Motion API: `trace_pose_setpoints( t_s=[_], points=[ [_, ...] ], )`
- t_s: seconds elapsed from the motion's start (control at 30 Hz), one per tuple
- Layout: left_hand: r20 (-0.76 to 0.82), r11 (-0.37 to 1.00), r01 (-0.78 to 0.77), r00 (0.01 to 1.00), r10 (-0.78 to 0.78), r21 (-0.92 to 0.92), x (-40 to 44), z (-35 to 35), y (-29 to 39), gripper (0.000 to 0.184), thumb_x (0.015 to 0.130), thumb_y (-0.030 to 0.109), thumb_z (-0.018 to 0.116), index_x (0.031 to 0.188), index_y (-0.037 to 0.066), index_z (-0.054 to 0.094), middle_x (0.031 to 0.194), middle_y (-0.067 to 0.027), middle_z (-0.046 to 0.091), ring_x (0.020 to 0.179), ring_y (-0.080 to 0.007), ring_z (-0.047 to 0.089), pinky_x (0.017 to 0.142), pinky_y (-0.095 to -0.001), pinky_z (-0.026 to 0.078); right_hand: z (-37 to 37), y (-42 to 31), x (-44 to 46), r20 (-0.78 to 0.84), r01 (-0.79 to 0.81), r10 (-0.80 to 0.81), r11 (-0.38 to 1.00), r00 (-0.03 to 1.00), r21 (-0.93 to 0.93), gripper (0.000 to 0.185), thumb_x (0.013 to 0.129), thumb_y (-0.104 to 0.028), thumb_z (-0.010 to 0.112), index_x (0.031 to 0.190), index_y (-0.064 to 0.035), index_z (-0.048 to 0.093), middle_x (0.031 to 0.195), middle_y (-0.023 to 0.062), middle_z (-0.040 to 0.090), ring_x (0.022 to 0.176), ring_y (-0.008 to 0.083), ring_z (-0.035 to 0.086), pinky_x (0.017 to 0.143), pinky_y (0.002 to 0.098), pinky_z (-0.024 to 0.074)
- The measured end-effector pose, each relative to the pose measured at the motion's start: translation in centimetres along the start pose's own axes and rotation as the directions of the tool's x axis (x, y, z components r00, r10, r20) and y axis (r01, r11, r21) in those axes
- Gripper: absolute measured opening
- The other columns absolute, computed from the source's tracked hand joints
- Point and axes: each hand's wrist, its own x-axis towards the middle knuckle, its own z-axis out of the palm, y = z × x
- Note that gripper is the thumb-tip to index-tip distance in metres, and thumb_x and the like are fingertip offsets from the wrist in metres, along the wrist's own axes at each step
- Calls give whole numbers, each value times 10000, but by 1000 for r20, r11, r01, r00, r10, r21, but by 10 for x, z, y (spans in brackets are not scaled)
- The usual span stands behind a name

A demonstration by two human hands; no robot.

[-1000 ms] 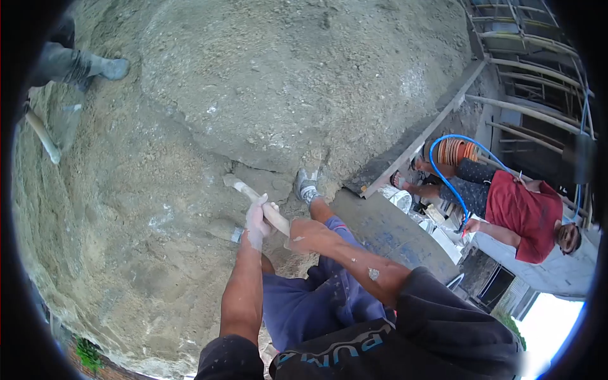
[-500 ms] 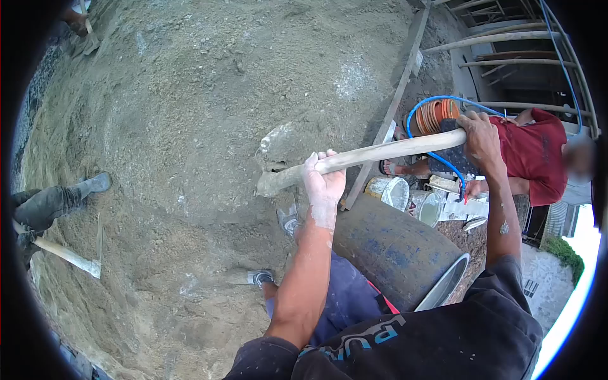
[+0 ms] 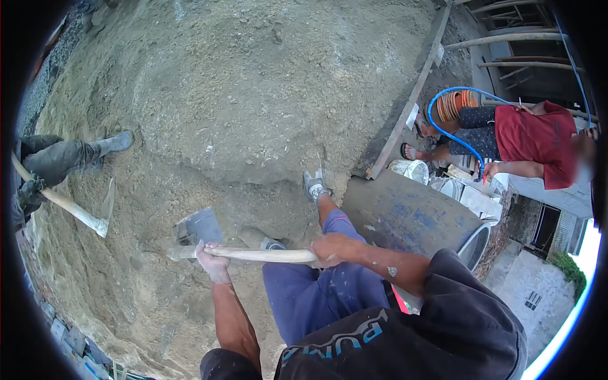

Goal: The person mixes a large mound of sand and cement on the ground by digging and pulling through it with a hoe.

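Observation:
Both hands grip a hoe (image 3: 266, 254) by its pale wooden handle, which lies nearly level across the view. My left hand (image 3: 213, 259), dusted with pale powder, is wrapped around the handle close to the head. The wide grey metal blade (image 3: 201, 226) shows just above that hand, over the sandy soil. Toward the other end, my right hand (image 3: 328, 249) closes on the handle in front of my thighs. Beneath the hoe lies a broad bed of grey-brown sand (image 3: 253, 126), and my feet stand on it.
A large drum (image 3: 411, 212) lies on its side at my right, beside a long board (image 3: 411, 95). Beyond it, a person in a red shirt (image 3: 532, 145) holds a blue hose (image 3: 462, 140) near white buckets (image 3: 411, 170). At left, another person holds a hoe (image 3: 76, 210).
The hoe has swung down and left, from the sand ahead to near my feet. My right hand came down from the right. The other person's hoe at left has moved up slightly.

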Motion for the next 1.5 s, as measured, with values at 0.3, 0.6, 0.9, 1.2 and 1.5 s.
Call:
trace_pose_setpoints(
  t_s=[0.3,0.6,0.9,1.2,1.5],
  points=[
    [-119,873,-367,899,422,322,-15,-35,26,279,941,353,556,821,123,454,637,3,446,524,-129,454,504,-290,453,85,-136,157,-299,107,-90,993,950,40,306,845,-132,521,1127,-22,566,1030,204,661,1004,341,640,838,448,507],
    [-66,621,472,826,-560,626,-5,-11,-350,175,935,178,524,820,70,448,618,-49,459,484,-207,483,473,-370,462,117,75,38,-229,-665,688,725,689,181,300,807,-142,565,1047,33,606,1029,222,669,985,353,658,855,449,521],
    [-32,739,588,789,-613,329,-9,27,-357,156,915,182,548,858,81,444,623,-20,470,552,-156,506,506,-296,480,48,101,16,-135,-471,494,865,859,170,355,768,-166,572,1021,78,621,996,266,656,958,380,652,801,442,527],
    [-107,867,484,874,-474,118,-24,98,-406,261,890,239,596,1024,108,415,786,-67,500,660,-186,525,602,-334,484,-25,199,-45,-72,-273,274,962,959,14,366,805,-167,606,1092,56,569,1019,233,657,977,374,641,833,449,508],
    [-226,882,420,900,-374,215,57,72,-423,152,912,176,561,892,97,432,682,-47,492,552,-168,504,508,-299,477,-16,221,-54,13,-285,285,958,959,30,355,810,-136,587,1117,39,553,1034,219,657,991,365,639,843,445,509]
  ],
)
